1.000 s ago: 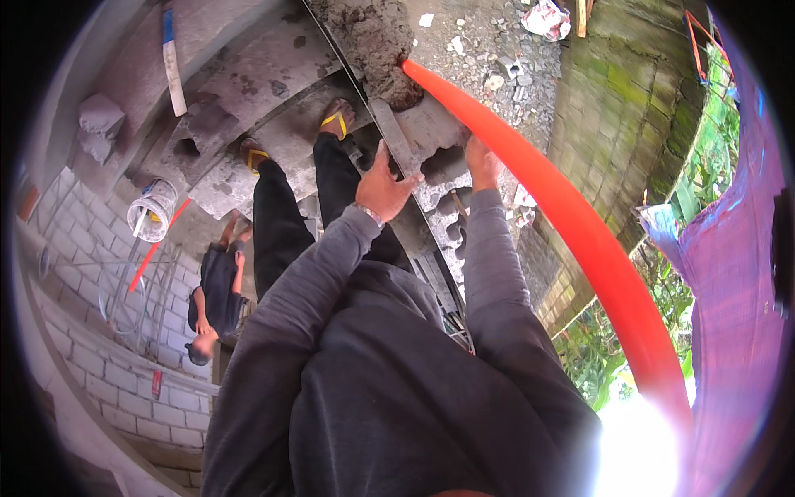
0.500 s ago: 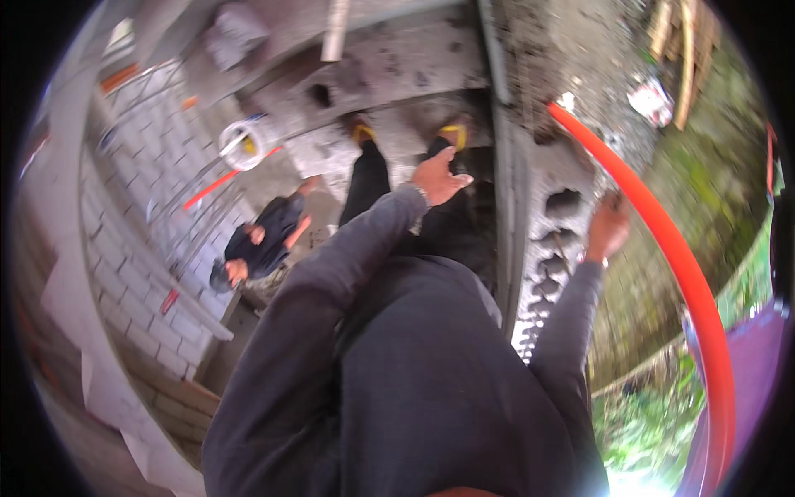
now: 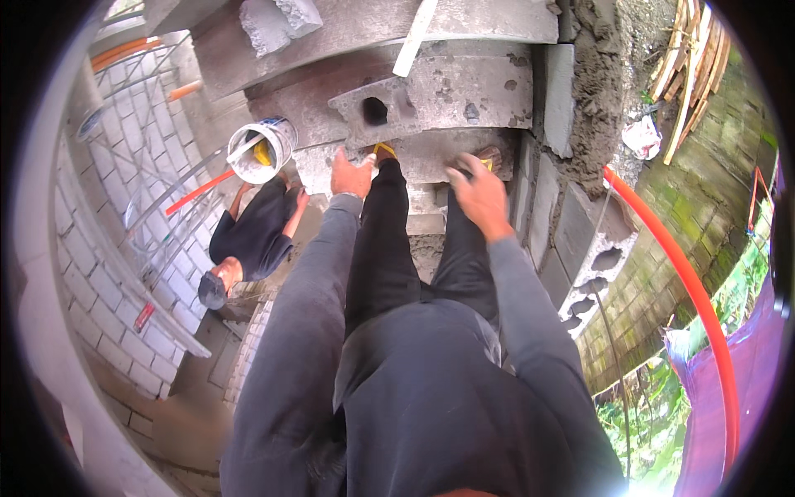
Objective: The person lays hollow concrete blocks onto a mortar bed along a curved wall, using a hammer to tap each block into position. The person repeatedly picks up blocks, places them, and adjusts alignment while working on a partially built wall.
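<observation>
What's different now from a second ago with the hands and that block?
A second ago both hands gripped a grey block near the orange hose. Now the left hand and right hand are open and empty, spread over the concrete blocks by the feet. The person below and the white bucket are still there.

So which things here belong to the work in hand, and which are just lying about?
In hand: left hand and right hand, both empty, over the concrete block; block wall.
Lying about: white bucket, orange hose, wood scraps, scaffold.
</observation>
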`<state>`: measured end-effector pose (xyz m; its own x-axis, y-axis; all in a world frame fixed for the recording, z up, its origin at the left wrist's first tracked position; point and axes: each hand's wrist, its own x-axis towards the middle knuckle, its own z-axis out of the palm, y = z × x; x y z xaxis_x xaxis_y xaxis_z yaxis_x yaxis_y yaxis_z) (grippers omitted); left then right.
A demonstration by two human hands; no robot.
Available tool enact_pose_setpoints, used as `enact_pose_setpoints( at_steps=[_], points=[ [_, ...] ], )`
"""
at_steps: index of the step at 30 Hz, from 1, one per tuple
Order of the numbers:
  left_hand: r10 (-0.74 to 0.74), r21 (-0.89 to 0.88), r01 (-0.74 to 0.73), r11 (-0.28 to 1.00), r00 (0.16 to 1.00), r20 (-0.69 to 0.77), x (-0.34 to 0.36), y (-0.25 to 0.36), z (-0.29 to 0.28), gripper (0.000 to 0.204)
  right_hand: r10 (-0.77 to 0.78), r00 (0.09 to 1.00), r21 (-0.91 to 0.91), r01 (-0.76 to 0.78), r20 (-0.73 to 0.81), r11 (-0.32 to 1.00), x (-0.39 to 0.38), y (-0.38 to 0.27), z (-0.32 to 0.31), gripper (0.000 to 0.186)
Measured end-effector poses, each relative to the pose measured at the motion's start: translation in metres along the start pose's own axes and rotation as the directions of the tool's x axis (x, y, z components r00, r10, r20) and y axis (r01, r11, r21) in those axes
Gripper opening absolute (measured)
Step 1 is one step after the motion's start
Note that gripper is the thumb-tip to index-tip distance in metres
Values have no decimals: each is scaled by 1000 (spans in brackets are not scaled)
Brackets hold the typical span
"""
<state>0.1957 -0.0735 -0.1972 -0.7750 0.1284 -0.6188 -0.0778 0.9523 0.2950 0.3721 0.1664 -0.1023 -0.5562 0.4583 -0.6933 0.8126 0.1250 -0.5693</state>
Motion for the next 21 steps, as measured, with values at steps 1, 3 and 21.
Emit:
enact_pose_setpoints(
  at_steps=[1,3,21],
  points=[
    [-12,23,12,1000,1000,-4,18,-5,5,94,-94,994,-141,86,-52,986,30,-7,34,63],
    [-23,72,24,997,1000,-16,59,0,7,101,-112,991,-248,90,-77,965,96,-12,91,71],
    [97,-128,-72,989,973,207,131,-28,48,60,190,978,-442,-208,-85,873,189,-57,184,34]
  ],
)
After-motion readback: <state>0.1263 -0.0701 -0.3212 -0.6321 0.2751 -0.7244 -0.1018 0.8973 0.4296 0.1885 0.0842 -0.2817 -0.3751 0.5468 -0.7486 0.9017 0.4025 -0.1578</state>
